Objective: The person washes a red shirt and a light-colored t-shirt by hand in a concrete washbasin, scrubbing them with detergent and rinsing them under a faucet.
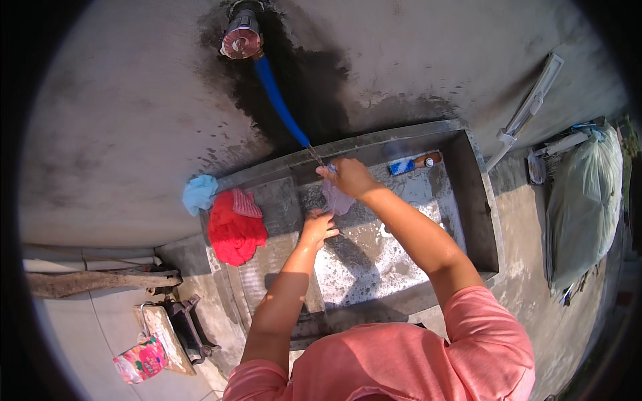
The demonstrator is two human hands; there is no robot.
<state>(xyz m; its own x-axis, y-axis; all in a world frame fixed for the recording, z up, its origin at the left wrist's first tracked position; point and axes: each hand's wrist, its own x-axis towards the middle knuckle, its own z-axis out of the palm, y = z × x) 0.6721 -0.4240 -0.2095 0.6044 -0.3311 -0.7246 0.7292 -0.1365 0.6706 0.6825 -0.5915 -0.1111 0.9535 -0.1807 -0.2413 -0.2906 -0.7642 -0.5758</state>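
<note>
A concrete wash sink (481,200) with soapy suds in its basin lies before me. My right hand (351,178) grips the upper end of a small, wet, pale purple cloth (337,199) beneath the water stream from a blue hose (283,108). Just below the cloth's lower end is my left hand (318,228), fingers apart; whether it touches the cloth is unclear. A brush with blue bristles (401,167) rests at the basin's back right. Red cloth (235,235) with a pink ribbed part is heaped on the sink's left side, beside a light blue cloth (199,193) on the corner.
The hose hangs from a wall tap (242,40). At right are a large tied plastic bag (584,205) and a white pole-like fixture (531,108) against the wall. At lower left, a pink printed packet (141,360) lies by a worn board (163,341), below a wooden log (100,282).
</note>
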